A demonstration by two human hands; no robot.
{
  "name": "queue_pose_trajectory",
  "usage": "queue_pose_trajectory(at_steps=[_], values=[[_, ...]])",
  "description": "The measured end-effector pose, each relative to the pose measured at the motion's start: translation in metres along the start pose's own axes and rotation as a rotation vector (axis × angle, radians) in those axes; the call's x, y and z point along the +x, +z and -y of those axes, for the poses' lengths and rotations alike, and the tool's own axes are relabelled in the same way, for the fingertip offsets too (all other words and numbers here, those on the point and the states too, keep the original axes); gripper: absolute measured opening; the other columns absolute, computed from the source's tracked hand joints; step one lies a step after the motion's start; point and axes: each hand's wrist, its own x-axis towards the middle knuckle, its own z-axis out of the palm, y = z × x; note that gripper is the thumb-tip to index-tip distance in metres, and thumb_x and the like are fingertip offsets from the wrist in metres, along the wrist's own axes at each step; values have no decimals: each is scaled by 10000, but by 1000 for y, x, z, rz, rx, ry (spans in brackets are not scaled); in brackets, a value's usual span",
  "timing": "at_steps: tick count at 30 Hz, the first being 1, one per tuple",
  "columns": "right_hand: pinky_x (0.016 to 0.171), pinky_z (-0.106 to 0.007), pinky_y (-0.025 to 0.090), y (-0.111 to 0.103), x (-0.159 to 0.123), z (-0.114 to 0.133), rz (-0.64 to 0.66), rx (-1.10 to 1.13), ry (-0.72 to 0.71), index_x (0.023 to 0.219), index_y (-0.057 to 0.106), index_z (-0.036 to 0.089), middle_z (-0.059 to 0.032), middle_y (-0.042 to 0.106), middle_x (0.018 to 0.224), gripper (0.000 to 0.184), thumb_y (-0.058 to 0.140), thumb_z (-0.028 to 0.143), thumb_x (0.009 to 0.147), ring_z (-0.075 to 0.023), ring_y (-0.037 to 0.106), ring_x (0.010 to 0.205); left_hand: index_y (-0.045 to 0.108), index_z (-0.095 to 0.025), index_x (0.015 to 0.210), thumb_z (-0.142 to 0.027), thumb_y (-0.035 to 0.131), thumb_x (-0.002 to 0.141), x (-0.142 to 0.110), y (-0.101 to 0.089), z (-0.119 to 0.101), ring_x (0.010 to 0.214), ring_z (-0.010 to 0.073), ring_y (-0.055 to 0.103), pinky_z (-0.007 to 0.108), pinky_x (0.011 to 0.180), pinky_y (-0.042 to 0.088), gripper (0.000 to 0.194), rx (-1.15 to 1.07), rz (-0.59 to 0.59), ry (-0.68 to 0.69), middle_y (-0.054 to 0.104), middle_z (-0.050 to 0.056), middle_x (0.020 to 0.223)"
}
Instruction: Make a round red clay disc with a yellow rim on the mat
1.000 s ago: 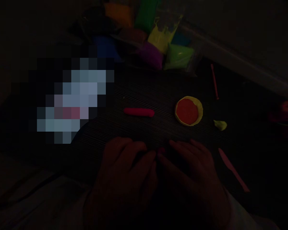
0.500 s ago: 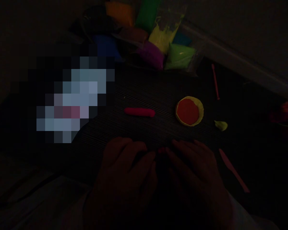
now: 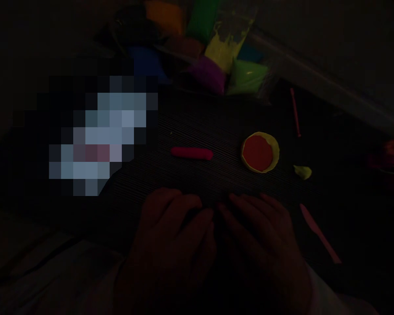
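Very dark frame. Left hand point(image 3: 174, 232) and right hand point(image 3: 262, 232) lie close together, knuckles up, fingertips meeting near the middle on the ribbed dark mat point(image 3: 200, 122). Fingers are curled in, but the spot where they meet is in shadow, so I cannot tell whether either hand is gripping anything or just pressing down. Wrists and pale sleeves are cut off by the lower edge.

Just beyond the hands, a pink clay roll point(image 3: 191, 152) lies flat on the mat, apart from both. To its right sits a round yellow clay disc with an orange-red centre point(image 3: 260, 152), and near that a small yellow clay scrap point(image 3: 302, 172). A pink plastic knife point(image 3: 320, 234) lies angled right of the right hand, not touching it. A thin pink stick point(image 3: 295, 112) lies further back.

At the far edge is a pile of clay bags point(image 3: 213, 52) in orange, green, yellow, purple and blue; outlines are hard to separate. A pixelated patch covers the area at left. Something reddish at the right edge is cut off and unreadable.
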Motion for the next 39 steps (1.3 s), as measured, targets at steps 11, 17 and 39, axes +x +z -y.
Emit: queue_pose_trajectory(at_steps=[11, 17, 39], values=[[832, -507, 380, 0, 0, 0, 38, -19, -33, 1022, 592, 188, -100, 553, 1091, 260, 436, 233, 819, -245, 492, 966, 621, -173, 787, -155, 532, 747, 2, -1, -2, 836, 176, 466, 334, 741, 424, 100, -25, -28, -21, 569, 18, 848], [803, -517, 391, 1, 0, 0, 60, -30, -44, 1010, 594, 218, -105, 535, 1107, 258, 417, 258, 827, -254, 483, 965, 619, -170, 828, -157, 532, 753, 0, -3, -1, 834, 174, 467, 331, 737, 420, 115, -44, -37, -2, 564, 23, 851], [842, -499, 376, 0, 0, -2, 57, -56, -9, 1043, 575, 216, -88, 542, 1103, 268, 462, 249, 803, -242, 483, 982, 617, -184, 794, -153, 531, 747, 1, -4, -2, 833, 167, 475, 322, 731, 436, 103, -54, -69, -26, 562, 19, 829]])
